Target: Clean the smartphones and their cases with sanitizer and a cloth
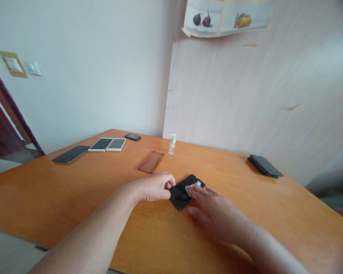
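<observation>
A black phone (180,195) lies flat on the orange wooden table (103,198) in front of me. My left hand (154,187) is curled, its fingertips pinching the phone's left edge. My right hand (214,209) lies over the phone's right side, fingers stretched and pressing a small white wipe (193,187) onto the screen.
A clear brownish phone case (151,161) and a small pump bottle (172,144) stand beyond the phone. Several phones (103,145) lie in a row at the far left, a small dark one (132,137) behind them. Stacked dark phones (264,166) sit far right, near the wall.
</observation>
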A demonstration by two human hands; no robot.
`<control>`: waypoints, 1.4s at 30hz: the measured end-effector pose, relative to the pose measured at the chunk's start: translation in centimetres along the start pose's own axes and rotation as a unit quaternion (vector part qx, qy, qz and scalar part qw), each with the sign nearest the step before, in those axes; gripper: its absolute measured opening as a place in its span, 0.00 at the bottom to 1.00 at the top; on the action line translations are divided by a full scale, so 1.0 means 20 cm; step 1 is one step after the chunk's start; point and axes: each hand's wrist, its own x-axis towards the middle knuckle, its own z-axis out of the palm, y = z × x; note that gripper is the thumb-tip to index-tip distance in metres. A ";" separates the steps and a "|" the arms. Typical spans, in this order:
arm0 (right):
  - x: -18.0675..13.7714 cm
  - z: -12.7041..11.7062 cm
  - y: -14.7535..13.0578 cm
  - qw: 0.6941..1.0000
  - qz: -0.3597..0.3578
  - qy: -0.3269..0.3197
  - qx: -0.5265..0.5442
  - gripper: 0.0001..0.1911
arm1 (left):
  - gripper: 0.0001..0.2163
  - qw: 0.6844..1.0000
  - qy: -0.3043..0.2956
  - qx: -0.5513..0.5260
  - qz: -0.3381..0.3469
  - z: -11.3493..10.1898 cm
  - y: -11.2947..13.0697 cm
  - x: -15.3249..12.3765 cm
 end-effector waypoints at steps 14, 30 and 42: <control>0.08 0.08 0.11 0.998 0.056 0.026 -0.019 0.30 | 0.12 1.000 0.002 0.016 0.003 0.01 -0.02 0.01; 0.18 0.12 0.12 0.999 0.037 0.028 -0.017 0.28 | 0.15 0.999 0.028 0.043 0.007 0.03 -0.05 0.02; 0.21 0.14 0.21 0.995 0.096 0.027 -0.026 0.29 | 0.20 0.999 0.017 0.045 -0.010 0.01 -0.03 0.01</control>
